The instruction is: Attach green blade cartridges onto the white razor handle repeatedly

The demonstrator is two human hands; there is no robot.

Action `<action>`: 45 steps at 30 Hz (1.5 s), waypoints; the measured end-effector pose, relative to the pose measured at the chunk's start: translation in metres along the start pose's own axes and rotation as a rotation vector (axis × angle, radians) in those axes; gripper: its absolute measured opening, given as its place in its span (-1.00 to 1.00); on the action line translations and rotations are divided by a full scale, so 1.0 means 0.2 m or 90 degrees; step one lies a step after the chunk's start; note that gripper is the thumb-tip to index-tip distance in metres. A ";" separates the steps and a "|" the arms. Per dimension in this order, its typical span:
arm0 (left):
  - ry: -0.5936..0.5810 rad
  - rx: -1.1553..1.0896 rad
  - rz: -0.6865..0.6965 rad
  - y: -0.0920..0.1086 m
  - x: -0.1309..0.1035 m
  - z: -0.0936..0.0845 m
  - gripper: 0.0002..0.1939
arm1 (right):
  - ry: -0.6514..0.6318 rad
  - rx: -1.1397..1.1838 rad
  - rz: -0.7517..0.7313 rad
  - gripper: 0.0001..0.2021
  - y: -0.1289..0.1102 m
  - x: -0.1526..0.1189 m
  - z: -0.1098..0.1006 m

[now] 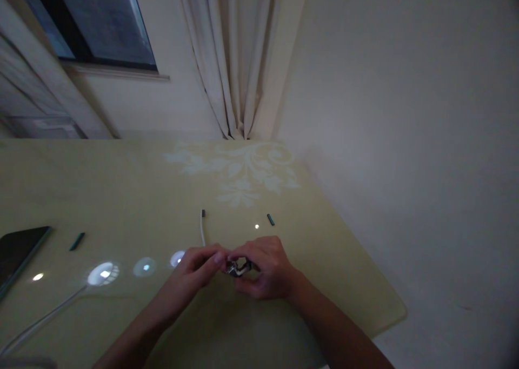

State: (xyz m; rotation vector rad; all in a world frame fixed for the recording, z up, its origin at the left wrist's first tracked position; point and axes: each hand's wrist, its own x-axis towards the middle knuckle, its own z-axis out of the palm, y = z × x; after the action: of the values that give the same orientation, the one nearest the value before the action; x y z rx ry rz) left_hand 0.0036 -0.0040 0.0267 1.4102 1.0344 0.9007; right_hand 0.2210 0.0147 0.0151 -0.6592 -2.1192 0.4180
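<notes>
Close together above the table's near half, both my hands meet around a small shiny metal thing (pixel 234 269) with dark and pale parts; its kind is not clear. My left hand (pixel 203 263) is closed, its thumb and fingers pinching the left end. On the other side my right hand (pixel 265 266) curls around the right end, thumb below and index finger above. Just beyond the left fingers lies a thin white stick with a dark tip (pixel 203 226), like a toothbrush, its lower end hidden by the hand. A short dark-green piece (pixel 271 219) rests past my right hand.
The glossy yellow-green table (pixel 336 261) ends at a rounded corner on the right, beside a wall. At left lie a dark flat tablet-like thing (pixel 20 253), another short green piece (pixel 77 241) and a white cord (pixel 48 316). Curtains (pixel 233 61) hang behind.
</notes>
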 end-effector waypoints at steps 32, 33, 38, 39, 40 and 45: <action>0.150 -0.151 0.105 -0.11 -0.01 -0.06 -0.46 | 0.061 0.317 0.258 -0.53 -0.03 0.03 -0.02; 0.144 -0.161 0.114 -0.11 -0.01 -0.05 -0.45 | 0.046 0.374 0.295 -0.49 -0.02 0.03 -0.02; 0.118 -0.194 0.119 -0.09 0.00 -0.03 -0.43 | -0.045 0.574 0.420 -0.42 -0.01 0.02 0.03; 0.114 -0.198 0.120 -0.09 0.00 -0.03 -0.43 | -0.055 0.592 0.425 -0.42 -0.01 0.02 0.04; 0.109 -0.199 0.123 -0.08 0.00 -0.02 -0.44 | -0.063 0.606 0.422 -0.42 -0.01 0.02 0.04; 0.093 -0.182 0.117 -0.05 0.00 -0.01 -0.43 | -0.107 0.623 0.398 -0.43 -0.04 0.03 0.03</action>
State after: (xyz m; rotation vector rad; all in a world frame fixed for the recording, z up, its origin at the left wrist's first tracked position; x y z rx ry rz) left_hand 0.0010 -0.0041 0.0160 1.2253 0.8522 1.2501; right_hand 0.2113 0.0108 0.0201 -0.6677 -1.5079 1.7466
